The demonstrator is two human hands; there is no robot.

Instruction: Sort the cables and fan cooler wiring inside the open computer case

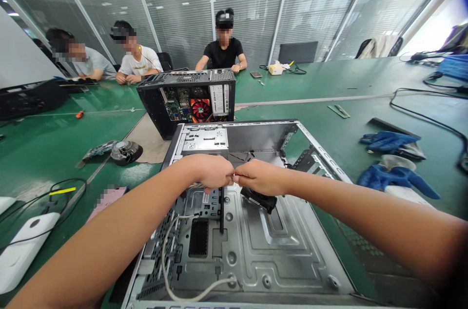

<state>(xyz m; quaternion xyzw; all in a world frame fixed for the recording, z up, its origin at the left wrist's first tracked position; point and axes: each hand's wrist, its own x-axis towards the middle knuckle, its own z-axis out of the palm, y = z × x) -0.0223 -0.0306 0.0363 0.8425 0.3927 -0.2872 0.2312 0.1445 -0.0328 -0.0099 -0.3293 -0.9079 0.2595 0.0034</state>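
Note:
An open, mostly gutted computer case lies on its side in front of me on the green table. Both my hands meet above its middle. My left hand is closed, fingers pinched toward the right hand, with a pale cable running down from under it across the case floor. My right hand is closed too, fingertips touching the left hand's. What they pinch between them is hidden. A black part sits just under my right hand, and a thin black strip hangs below my left.
A second open case with a red fan stands behind mine. Blue gloves lie to the right, a cooler fan and cables to the left, white devices at the near left. Three people sit at the far side.

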